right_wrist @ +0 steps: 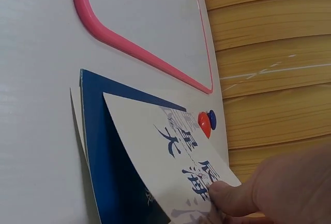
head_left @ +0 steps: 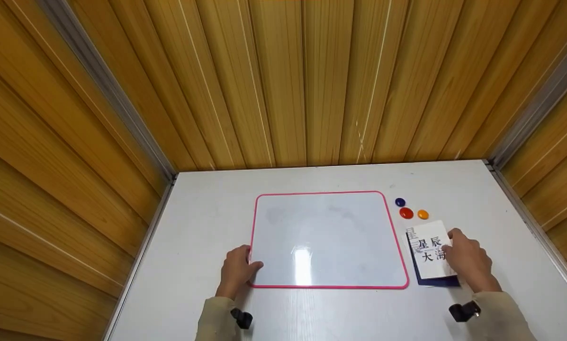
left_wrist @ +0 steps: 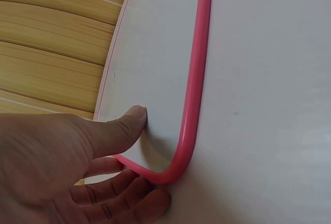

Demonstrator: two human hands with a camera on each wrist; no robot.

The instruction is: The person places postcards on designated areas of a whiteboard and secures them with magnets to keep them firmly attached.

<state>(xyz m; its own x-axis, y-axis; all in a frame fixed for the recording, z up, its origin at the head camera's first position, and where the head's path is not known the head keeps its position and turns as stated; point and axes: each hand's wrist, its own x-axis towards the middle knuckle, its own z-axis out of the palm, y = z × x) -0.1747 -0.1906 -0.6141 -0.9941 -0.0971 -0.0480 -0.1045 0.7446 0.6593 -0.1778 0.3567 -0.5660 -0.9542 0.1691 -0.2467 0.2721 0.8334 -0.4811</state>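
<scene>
A small whiteboard (head_left: 330, 237) with a pink frame lies flat on the table. My left hand (head_left: 237, 270) holds it at its near left corner, thumb over the white surface and fingers curled at the frame (left_wrist: 190, 105). To the right of the board, my right hand (head_left: 470, 258) pinches a white card (head_left: 430, 267) printed with dark Chinese characters by its right edge. This card is tilted, with one side raised, as the right wrist view shows. Under it is a dark blue card (right_wrist: 98, 125), and another pale sheet (right_wrist: 77, 118) shows beneath that. The right fingers behind the card are mostly hidden.
Beyond the cards sit three round button-like pieces: a dark blue one (head_left: 400, 202), a red one (head_left: 406, 213) and an orange one (head_left: 423, 214). Wood-look panel walls (head_left: 283, 85) bound the white table (head_left: 202, 213) at the back and sides.
</scene>
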